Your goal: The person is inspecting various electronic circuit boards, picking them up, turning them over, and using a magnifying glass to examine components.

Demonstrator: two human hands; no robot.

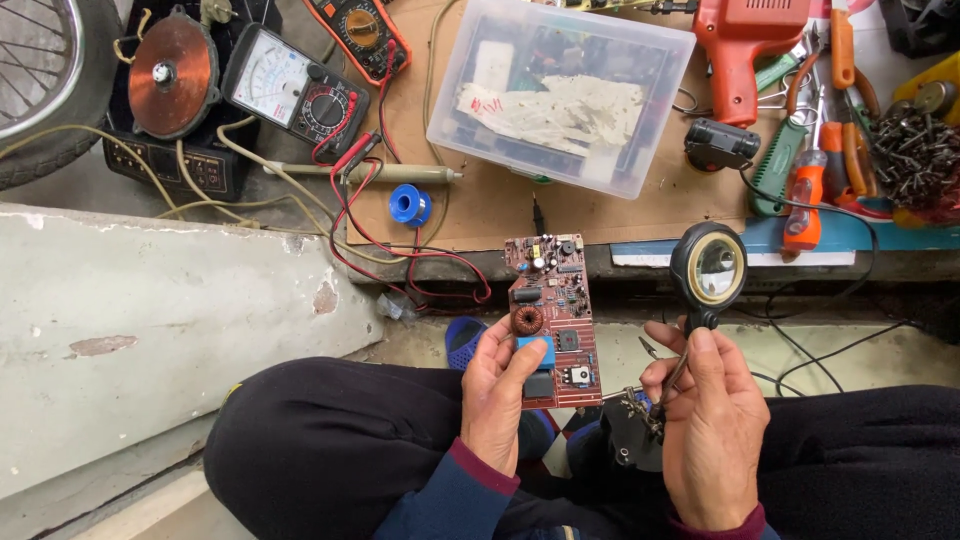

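Note:
My left hand (495, 400) holds a red-brown circuit board (553, 318) upright by its lower edge, thumb lying over a blue part near the bottom. The board carries a copper coil, capacitors and black chips. My right hand (708, 420) grips the stem of a round magnifier lamp (709, 268) on a black stand with small clips, just right of the board. Both hands rest above my knees in dark trousers.
A cardboard sheet (620, 215) bears a clear plastic box (560, 90), a blue solder spool (409, 205), a soldering iron (360, 173), two multimeters (295, 92) with red leads, an orange drill (745, 45), screwdrivers and screws at right. A concrete slab (160, 310) lies left.

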